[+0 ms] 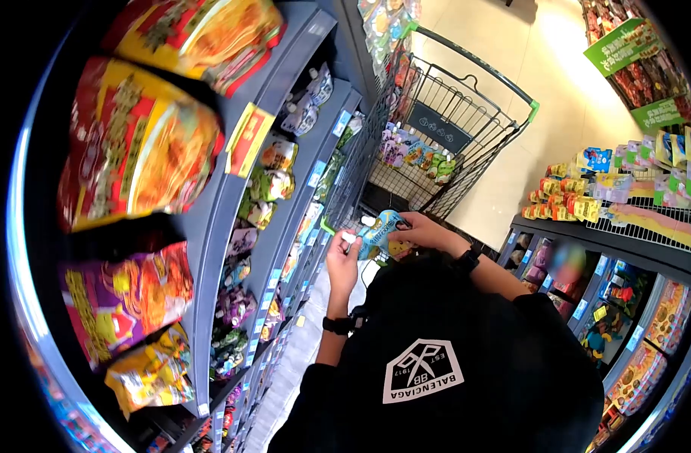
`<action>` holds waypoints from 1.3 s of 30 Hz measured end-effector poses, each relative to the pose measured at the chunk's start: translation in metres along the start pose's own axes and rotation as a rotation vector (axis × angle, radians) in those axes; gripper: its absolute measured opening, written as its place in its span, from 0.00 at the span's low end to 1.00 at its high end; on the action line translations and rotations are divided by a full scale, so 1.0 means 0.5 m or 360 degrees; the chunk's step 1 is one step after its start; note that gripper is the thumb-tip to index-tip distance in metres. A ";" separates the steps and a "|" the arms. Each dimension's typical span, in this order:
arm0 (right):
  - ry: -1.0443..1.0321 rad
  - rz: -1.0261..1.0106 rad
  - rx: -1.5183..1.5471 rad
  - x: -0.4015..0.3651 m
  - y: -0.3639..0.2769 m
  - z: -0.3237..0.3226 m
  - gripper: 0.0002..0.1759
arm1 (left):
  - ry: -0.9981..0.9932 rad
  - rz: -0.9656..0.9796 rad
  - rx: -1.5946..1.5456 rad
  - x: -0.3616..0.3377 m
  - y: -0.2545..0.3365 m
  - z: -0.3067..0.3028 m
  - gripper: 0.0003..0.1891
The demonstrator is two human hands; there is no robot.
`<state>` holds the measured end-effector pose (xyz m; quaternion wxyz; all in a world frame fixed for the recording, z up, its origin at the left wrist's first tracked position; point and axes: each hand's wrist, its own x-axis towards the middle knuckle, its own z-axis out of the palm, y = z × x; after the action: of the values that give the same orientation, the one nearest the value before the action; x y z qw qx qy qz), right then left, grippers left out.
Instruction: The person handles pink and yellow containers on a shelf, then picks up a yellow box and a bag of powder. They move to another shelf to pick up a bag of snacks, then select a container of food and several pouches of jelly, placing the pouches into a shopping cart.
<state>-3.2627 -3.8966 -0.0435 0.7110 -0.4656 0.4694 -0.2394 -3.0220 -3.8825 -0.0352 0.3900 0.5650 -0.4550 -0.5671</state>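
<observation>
My left hand (341, 263) pinches a small pouch by its white cap (349, 237), near the lower end of the cart. To its right, my right hand (424, 232) is closed on the upper right edge of a light blue pouch (389, 221) with a white cap. The pouches overlap between my hands, so where one ends and the other begins is hard to tell. Part of them is hidden behind my fingers and a dark shape below.
A wire shopping cart (504, 113) with several spouted pouches (417, 155) in it stands just beyond my hands. Shelves (273, 113) of snack bags and pouches rise close on the left. More racks (617, 260) of packaged goods line the right.
</observation>
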 end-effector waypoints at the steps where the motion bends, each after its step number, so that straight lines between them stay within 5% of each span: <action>1: 0.0041 0.0043 0.0245 0.007 0.007 -0.016 0.20 | 0.0013 -0.0033 0.0075 0.006 -0.007 0.009 0.11; 4: 0.0091 0.0036 0.0471 0.068 0.094 -0.086 0.16 | 0.0027 -0.0098 0.0577 0.014 -0.015 0.023 0.10; 7: 0.0574 0.0348 0.0429 0.130 0.165 -0.159 0.15 | 0.0056 -0.0288 0.0733 0.013 -0.027 0.048 0.10; 10: 0.0974 0.0214 0.0044 0.247 0.352 -0.218 0.16 | 0.0052 -0.0488 0.0835 0.002 -0.052 0.055 0.11; 12: 0.0973 0.0247 0.0333 0.302 0.427 -0.256 0.18 | 0.0063 -0.0614 0.0927 0.000 -0.040 0.078 0.12; 14: 0.1238 0.0293 -0.0282 0.338 0.438 -0.296 0.20 | 0.0029 -0.0859 0.0834 -0.012 -0.057 0.081 0.13; 16: 0.0945 0.0567 0.0031 0.393 0.509 -0.346 0.24 | -0.0011 -0.1059 0.0869 -0.010 -0.047 0.097 0.13; 21: 0.1226 0.0435 -0.0355 0.490 0.581 -0.401 0.17 | 0.0044 -0.1221 0.0733 -0.016 -0.079 0.130 0.13; 28: 0.1314 0.0667 -0.0555 0.561 0.710 -0.487 0.14 | -0.0024 -0.1307 0.0796 0.017 -0.089 0.174 0.13; 30: 0.1398 0.0649 -0.0407 0.548 0.708 -0.485 0.16 | -0.0067 -0.1353 0.0872 0.033 -0.075 0.179 0.13; 32: 0.1718 0.0174 -0.0570 0.537 0.705 -0.481 0.19 | -0.0112 -0.1330 0.0926 0.056 -0.059 0.192 0.14; 34: 0.1682 0.0259 -0.0450 0.510 0.648 -0.471 0.21 | -0.0122 -0.1352 0.0905 0.069 -0.050 0.197 0.14; 36: 0.1148 0.0714 -0.0583 0.482 0.647 -0.454 0.23 | -0.0108 -0.1334 0.0850 0.088 -0.044 0.204 0.14; 38: 0.0986 0.0135 -0.0379 0.452 0.645 -0.389 0.18 | -0.0137 -0.1318 0.0861 0.101 -0.038 0.207 0.13; 39: 0.0532 0.0205 -0.0152 0.421 0.563 -0.376 0.18 | -0.0131 -0.1273 0.0832 0.102 -0.045 0.207 0.13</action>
<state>-3.3636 -4.0155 -0.4104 0.6139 -0.4216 0.6208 -0.2450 -3.1261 -3.9168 -0.0769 -0.0324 0.7520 -0.3443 -0.5612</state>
